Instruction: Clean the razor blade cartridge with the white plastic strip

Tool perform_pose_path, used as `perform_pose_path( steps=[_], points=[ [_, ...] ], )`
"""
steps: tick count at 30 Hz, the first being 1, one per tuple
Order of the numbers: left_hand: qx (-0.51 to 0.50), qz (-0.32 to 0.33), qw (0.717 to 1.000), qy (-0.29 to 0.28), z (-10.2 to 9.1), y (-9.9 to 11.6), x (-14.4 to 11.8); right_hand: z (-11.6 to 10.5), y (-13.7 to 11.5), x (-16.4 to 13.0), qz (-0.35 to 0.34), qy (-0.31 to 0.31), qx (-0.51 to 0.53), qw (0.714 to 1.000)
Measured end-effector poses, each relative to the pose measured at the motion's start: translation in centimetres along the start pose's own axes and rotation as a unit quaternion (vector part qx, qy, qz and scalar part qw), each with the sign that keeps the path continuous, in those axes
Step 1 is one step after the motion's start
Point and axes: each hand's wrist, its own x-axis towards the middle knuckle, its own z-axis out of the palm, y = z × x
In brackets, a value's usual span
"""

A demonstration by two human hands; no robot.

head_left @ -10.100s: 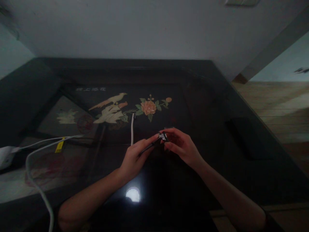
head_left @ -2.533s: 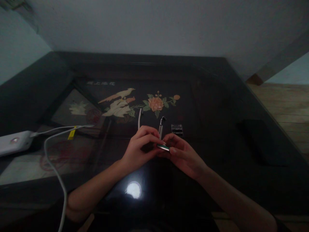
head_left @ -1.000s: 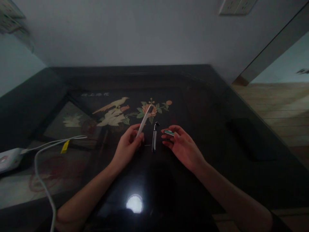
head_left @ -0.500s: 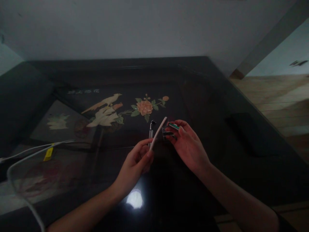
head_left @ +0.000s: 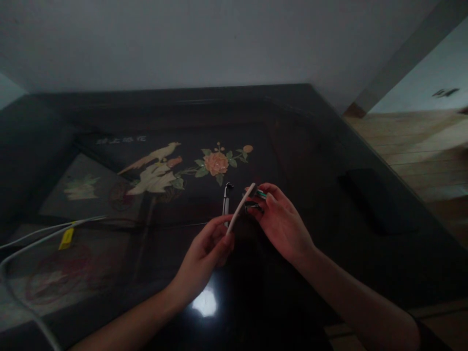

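My left hand (head_left: 210,243) pinches the lower end of a thin white strip-like piece (head_left: 240,208), seen nearly edge-on and tilted up to the right. Between the thumb and fingers of my right hand (head_left: 283,214) is a small dark piece with a green stripe (head_left: 261,194); its exact kind I cannot make out. A dark, shiny part (head_left: 253,206) shows below it at the same fingertips. The strip's upper end overlaps the dark piece in view; whether they touch I cannot tell. Just beyond my left fingers is a slim white stick with a black head (head_left: 226,200).
The glossy dark table (head_left: 292,146) bears a bird-and-flower inlay (head_left: 215,163). White cables (head_left: 32,236) with a yellow tag (head_left: 66,238) run along the left. A black flat rectangular object (head_left: 376,200) lies at the right. A wall (head_left: 175,44) stands behind the table.
The strip's upper end and the green-striped piece have come together, closing the gap between them in view. The green stripe is now partly covered. The whole view has shifted slightly.
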Motion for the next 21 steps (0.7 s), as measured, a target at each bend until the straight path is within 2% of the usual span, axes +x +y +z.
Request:
perform_pose_path(
  steps=[8, 13, 21],
  points=[
    [0.022, 0.006, 1.000, 0.006, -0.05, 0.10, 0.13, 0.10, -0.07, -0.06, 0.006, 0.004, -0.001, 1.000],
    [0.071, 0.038, 0.997, 0.003, -0.03, 0.51, 0.19, 0.00, -0.13, -0.07, 0.004, -0.004, -0.010, 1.000],
    [0.144, 0.044, 0.988, 0.028, -0.21, 0.61, 0.11, -0.07, -0.05, -0.09, -0.002, 0.009, -0.013, 1.000]
  ],
)
